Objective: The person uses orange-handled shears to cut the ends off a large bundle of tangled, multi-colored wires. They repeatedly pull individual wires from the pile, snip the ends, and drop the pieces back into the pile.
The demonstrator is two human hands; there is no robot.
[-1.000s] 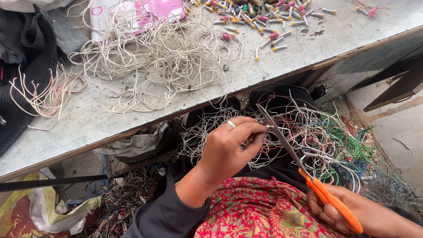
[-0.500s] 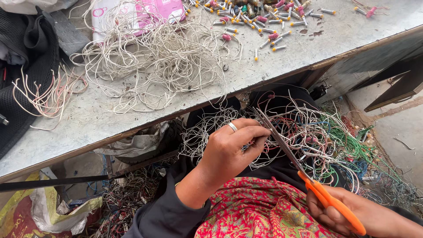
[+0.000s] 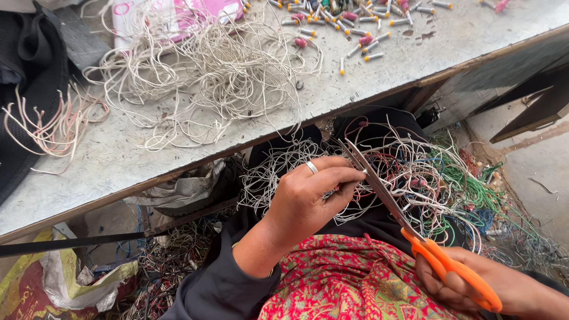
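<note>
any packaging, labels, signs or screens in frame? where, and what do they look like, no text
Pink and white flat packet: far edge of the grey table, top of view, partly under the white wire tangle.
Crumpled plastic bag: floor, bottom left, pale grey-green.
No signs or screens.

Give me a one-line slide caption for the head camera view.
Left hand pinches thin wires while right hand works orange-handled scissors below a table.
</note>
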